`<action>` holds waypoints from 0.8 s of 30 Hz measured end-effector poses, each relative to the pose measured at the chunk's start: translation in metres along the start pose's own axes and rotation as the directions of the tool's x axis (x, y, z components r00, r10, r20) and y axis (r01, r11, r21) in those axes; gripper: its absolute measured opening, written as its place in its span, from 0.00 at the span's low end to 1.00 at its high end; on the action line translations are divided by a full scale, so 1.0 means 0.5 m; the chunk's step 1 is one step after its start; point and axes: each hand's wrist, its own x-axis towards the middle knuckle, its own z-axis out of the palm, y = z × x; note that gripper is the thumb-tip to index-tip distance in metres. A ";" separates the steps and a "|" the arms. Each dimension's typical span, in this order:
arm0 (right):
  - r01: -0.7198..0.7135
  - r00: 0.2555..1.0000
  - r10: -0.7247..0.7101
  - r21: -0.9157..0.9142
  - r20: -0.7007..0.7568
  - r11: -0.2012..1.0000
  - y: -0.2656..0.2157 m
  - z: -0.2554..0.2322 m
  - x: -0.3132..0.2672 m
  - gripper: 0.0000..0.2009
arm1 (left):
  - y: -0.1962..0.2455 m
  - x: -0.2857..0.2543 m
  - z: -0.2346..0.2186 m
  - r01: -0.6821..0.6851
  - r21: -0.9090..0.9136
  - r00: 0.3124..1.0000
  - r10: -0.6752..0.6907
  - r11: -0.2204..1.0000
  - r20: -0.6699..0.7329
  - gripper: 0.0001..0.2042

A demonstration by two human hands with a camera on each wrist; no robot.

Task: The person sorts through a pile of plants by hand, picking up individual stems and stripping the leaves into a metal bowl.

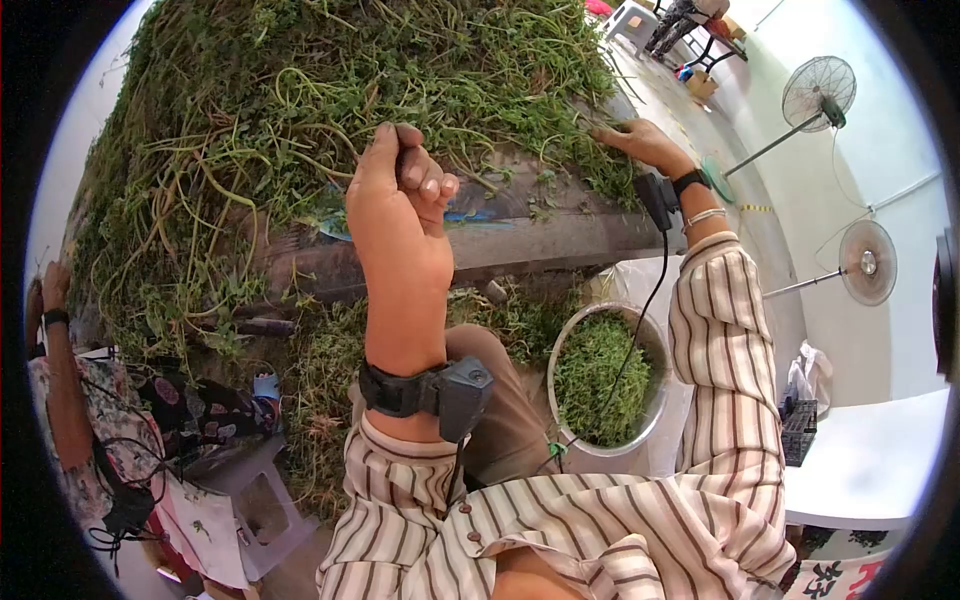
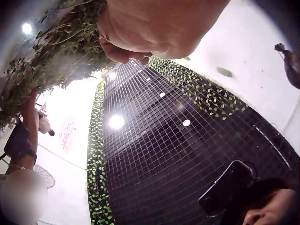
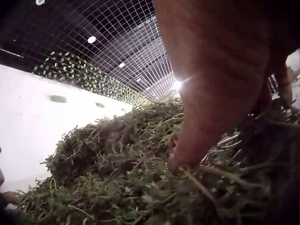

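Note:
A large heap of leafy green stems covers the table. My left hand is raised in front of the heap, palm side showing, its fingers curled in toward the thumb. No stem shows between those fingers, and in the left wrist view the same hand hides what lies behind it. Out to the right, my right hand reaches into the edge of the heap. In the right wrist view its thumb points down among the stems, right at one pale stem; I cannot tell whether it grips it.
A round metal basin of short green sprigs stands below the table edge. More greens lie on the floor. Another person's arm is at the left by a plastic stool. Fans stand along the right wall.

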 end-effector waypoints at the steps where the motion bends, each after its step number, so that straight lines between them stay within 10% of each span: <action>1: 0.009 1.000 -0.010 0.023 0.024 1.000 -0.014 -0.004 0.000 0.40 | -0.002 0.000 -0.001 0.003 0.002 1.000 -0.003 1.000 0.001 0.10; 5: -0.059 0.992 0.070 -0.106 0.105 0.993 -0.071 0.001 0.016 0.38 | -0.004 0.000 0.003 -0.001 0.018 1.000 0.002 1.000 -0.009 0.10; 7: 0.165 0.972 -0.192 -0.185 -0.135 0.969 -0.081 0.026 0.015 0.32 | -0.005 -0.002 0.004 0.000 0.028 1.000 0.000 1.000 -0.008 0.10; 14: 0.171 0.957 -0.207 -0.185 -0.202 0.968 -0.083 0.046 0.011 0.17 | -0.008 -0.003 0.007 0.009 0.037 1.000 -0.008 0.999 -0.021 0.11; 20: 0.190 0.959 -0.204 -0.091 -0.198 0.978 0.016 0.004 -0.005 0.17 | -0.003 -0.009 0.018 0.006 0.016 0.999 -0.005 1.000 -0.038 0.10; 24: 0.079 0.942 0.044 0.349 -0.332 0.934 0.013 -0.064 -0.069 0.14 | -0.003 -0.009 0.016 0.008 0.011 1.000 -0.008 1.000 -0.027 0.10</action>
